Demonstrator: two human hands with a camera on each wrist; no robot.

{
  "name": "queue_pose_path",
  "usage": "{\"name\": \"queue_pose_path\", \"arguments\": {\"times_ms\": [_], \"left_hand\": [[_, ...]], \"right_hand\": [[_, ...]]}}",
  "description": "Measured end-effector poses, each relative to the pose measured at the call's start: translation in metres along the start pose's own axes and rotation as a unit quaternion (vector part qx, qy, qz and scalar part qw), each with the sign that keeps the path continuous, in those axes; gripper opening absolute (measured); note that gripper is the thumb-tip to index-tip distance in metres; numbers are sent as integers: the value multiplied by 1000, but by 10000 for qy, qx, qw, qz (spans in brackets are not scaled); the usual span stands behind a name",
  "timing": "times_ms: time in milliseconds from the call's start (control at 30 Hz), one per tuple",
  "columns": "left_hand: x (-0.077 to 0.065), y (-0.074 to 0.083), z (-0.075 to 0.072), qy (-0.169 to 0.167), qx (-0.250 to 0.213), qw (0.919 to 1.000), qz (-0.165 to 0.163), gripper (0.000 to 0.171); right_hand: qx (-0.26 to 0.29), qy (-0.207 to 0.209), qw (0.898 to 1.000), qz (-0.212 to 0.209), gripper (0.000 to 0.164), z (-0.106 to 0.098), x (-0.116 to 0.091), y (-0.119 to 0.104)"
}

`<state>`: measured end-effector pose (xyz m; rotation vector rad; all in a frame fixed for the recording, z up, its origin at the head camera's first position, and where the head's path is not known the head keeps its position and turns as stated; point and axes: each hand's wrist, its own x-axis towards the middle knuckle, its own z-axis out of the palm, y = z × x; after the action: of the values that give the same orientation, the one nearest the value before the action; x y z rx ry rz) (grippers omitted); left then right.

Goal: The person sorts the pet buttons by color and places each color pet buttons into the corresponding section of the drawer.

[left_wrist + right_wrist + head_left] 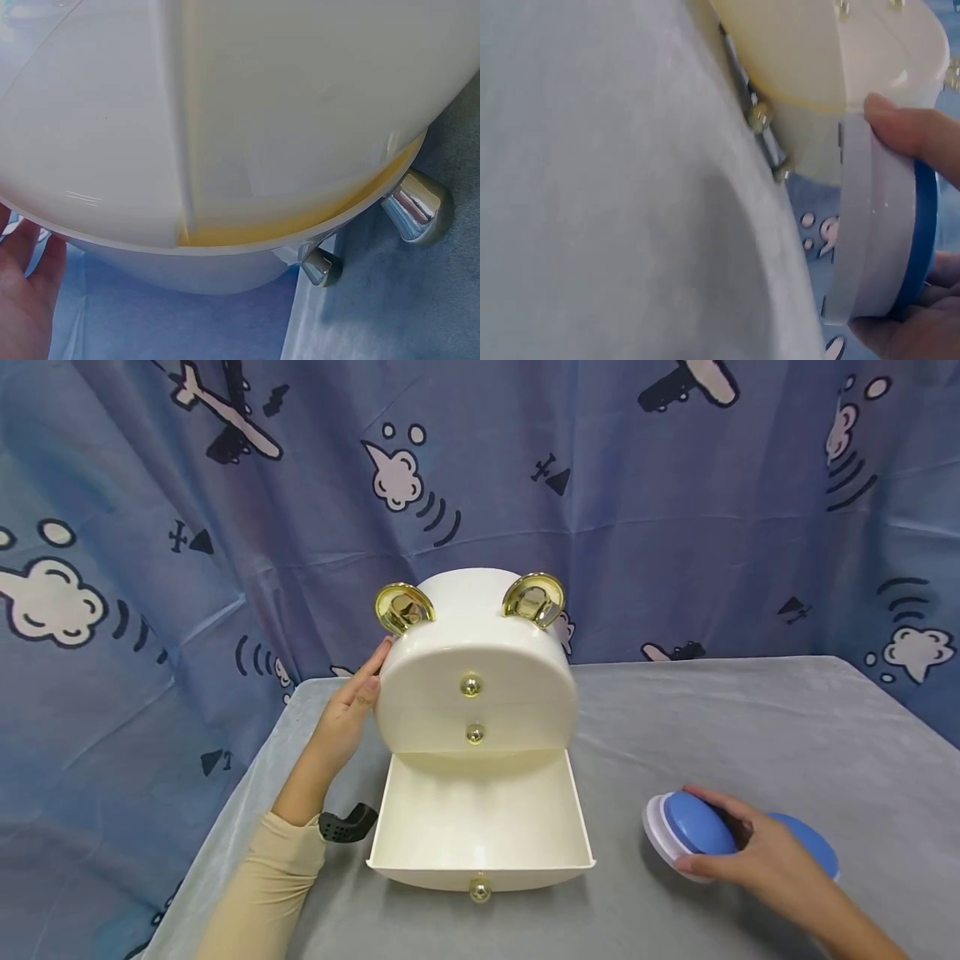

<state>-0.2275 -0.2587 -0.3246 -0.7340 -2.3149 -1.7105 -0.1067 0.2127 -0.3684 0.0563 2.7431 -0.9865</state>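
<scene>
A glossy white drawer box (427,710) with two gold ears stands on the table, its bottom drawer (427,878) pulled out and nothing visible inside. My left hand (337,727) rests against the box's left side, fingers extended below the left ear. In the left wrist view, part of that hand (30,277) shows beside the white shell. To the right of the drawer, my right hand (757,847) grips a round white-and-blue case (697,822), tilted, thumb on its near edge. The right wrist view shows the case's white side (877,225) between thumb and fingers.
A flat blue disc (813,843) is partly hidden behind my right hand. Gold knobs (470,685) mark the upper drawers, which are closed. A grey cloth (712,718) covers the table; a blue patterned curtain (487,468) hangs behind it. A black band (348,824) is at my left wrist.
</scene>
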Motion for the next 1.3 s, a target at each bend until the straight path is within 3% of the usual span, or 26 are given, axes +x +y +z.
{"name": "queue_pose_path", "arguments": {"times_ms": [167,400,600,700,900,1133,1300], "left_hand": [[0,-1,1,15,72,10000,3,50],[-1,-1,1,84,59,9999,45,52],[1,-1,1,32,97,9999,78,51],[1,-1,1,57,48,9999,77,51],[2,0,2,78,-28,10000,51,50],[3,-1,1,114,-54,9999,73,50],[2,-2,1,150,-14,9999,72,49]], "right_hand": [[176,232,9993,-249,95,-2,-2,-24],[545,563,9908,-1106,91,1,0,-78],[915,437,9750,-1977,88,11,4,-119],[1200,237,9673,-2222,86,20,8,-136],[1954,-368,9627,-1836,85,43,15,-164],[1671,-473,9769,-1248,84,72,29,-183],[1839,-545,9743,-1182,83,92,38,-192]]}}
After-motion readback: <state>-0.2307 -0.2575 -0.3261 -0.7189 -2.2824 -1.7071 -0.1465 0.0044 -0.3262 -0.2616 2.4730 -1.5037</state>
